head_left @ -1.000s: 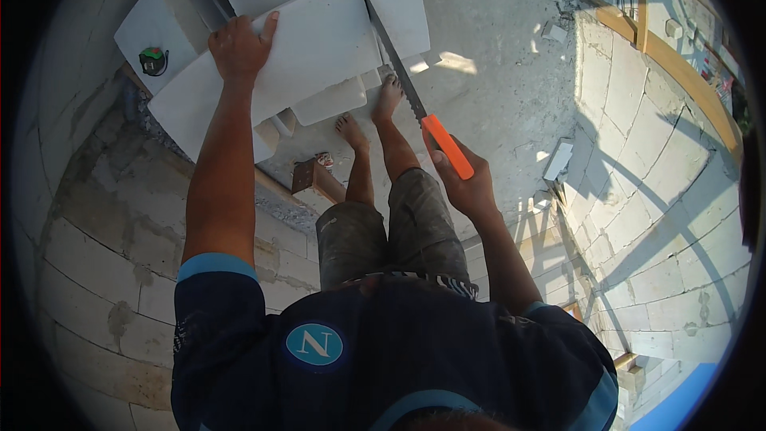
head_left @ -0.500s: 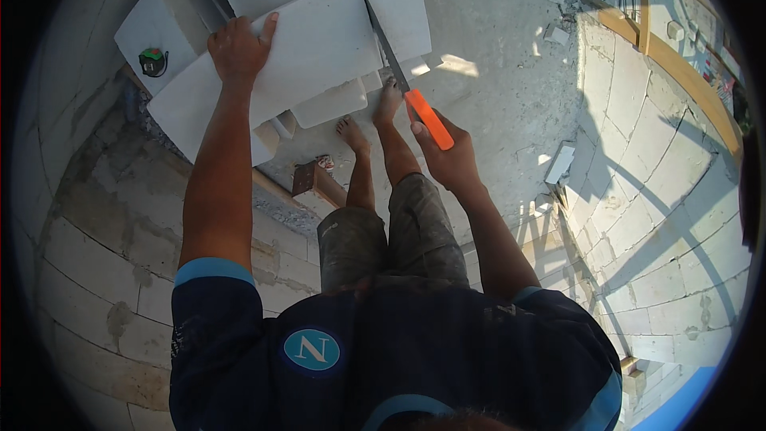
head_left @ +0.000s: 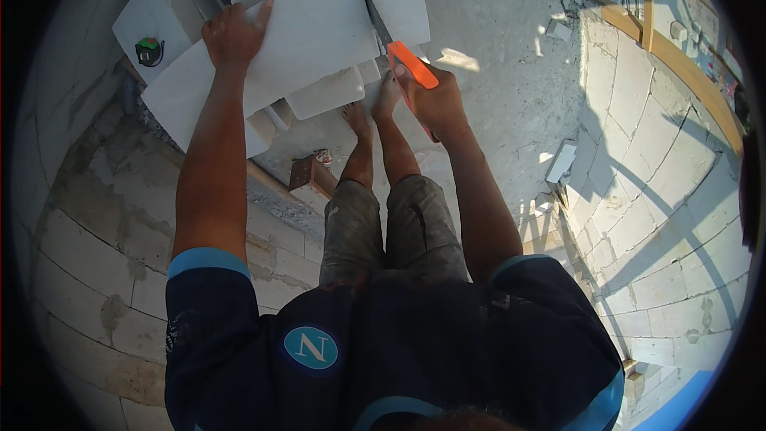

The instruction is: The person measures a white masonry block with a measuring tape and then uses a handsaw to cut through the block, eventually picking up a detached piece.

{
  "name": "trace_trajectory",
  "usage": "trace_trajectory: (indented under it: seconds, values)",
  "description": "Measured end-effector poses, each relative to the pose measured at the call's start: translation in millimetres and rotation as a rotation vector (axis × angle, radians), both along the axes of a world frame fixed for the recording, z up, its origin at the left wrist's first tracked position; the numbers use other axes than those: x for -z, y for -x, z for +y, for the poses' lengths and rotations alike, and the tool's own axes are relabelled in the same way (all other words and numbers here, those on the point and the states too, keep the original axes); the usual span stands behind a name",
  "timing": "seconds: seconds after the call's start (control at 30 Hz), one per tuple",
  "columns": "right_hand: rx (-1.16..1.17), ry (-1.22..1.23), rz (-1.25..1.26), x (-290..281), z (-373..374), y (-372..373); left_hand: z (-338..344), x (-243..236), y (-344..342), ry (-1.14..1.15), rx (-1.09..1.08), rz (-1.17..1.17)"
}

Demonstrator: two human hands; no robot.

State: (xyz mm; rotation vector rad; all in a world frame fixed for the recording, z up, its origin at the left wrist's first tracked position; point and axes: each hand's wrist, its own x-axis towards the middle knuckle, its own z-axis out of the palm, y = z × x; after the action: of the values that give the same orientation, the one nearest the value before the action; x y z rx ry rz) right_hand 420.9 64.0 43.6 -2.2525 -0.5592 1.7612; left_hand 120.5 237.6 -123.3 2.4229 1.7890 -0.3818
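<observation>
A long white building block (head_left: 307,32) lies across other blocks in front of me. At its far edge, my left hand (head_left: 234,36) grips it, fingers bent over the edge and thumb to the right. My right hand (head_left: 431,100) is closed around the orange handle of a hand saw (head_left: 377,20). The dark blade sits in a cut across the block near its right end, with the end piece (head_left: 396,0) to the right of it. How deep the cut goes cannot be seen.
A green and black tape measure (head_left: 148,51) rests on a block at the left. My bare feet (head_left: 386,97) stand close under the block's near side. A brown hollow brick (head_left: 309,175) is by the left wall. Block pieces (head_left: 562,162) lie along the right wall.
My right hand has pushed the saw away from me along the cut, and its handle is now closer to the block. My left hand stays on the block.
</observation>
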Motion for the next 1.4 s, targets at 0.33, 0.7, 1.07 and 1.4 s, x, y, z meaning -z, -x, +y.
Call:
trace_trajectory:
  seconds: [0.33,0.7,1.07,1.4]
  values:
    - [0.044,-0.342,-0.006,-52.0,-134.2,12.1,-8.6,-9.3,17.9,-0.070,0.022,-0.030]
    - [0.005,-0.312,-0.046,-65.4,-131.6,16.1,-0.6,0.0,23.2,-0.140,0.072,-0.053]
    - [0.083,-0.093,-0.023,-14.0,-55.8,16.2,-9.4,8.5,25.7,-0.109,0.059,-0.074]
    - [0.034,0.095,-0.050,-7.2,30.3,10.8,-4.8,6.9,5.3,-0.092,0.067,-0.057]
